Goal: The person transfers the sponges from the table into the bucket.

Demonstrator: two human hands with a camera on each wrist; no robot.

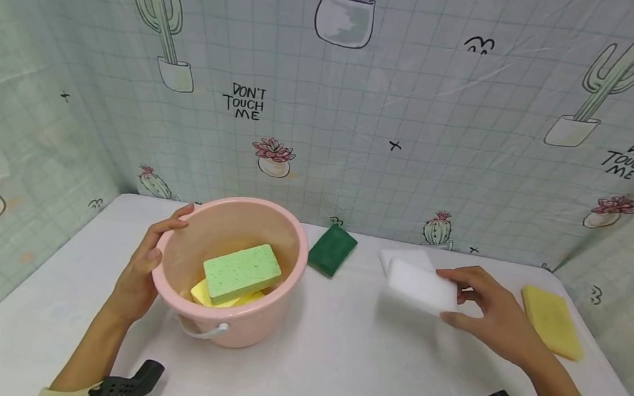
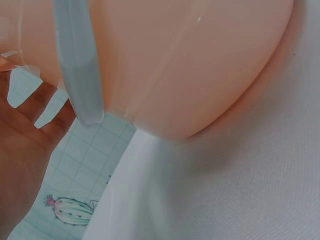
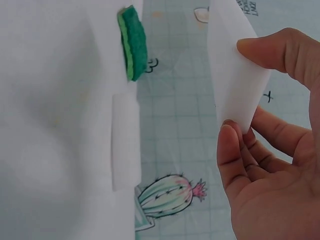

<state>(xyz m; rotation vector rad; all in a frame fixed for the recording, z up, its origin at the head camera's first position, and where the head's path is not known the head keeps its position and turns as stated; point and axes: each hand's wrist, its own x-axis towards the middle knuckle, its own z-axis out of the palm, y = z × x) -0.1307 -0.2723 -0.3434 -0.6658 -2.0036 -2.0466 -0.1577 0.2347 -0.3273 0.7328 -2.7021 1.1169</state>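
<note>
A pink bucket (image 1: 235, 200) stands on the left half of the white table, its pale handle (image 2: 79, 60) hanging down. My left hand (image 1: 141, 270) grips the bucket's left rim, its fingers at the edge. Inside, a light green sponge (image 1: 241, 273) lies on top of yellow sponges (image 1: 201, 293). Over on the right, my right hand (image 1: 488, 310) pinches a white sponge block (image 1: 419, 287) between thumb and fingers, above the table; the right wrist view shows my thumb (image 3: 265, 50) on its face. A second white sponge (image 1: 410, 256) lies on the table behind it, partly hidden.
A dark green scouring sponge (image 1: 332, 251) lies just right of the bucket. Beyond my right hand, a yellow sponge (image 1: 554, 322) sits near the table's right edge. Cloth printed with cacti (image 1: 323, 123) hangs behind and beside the table.
</note>
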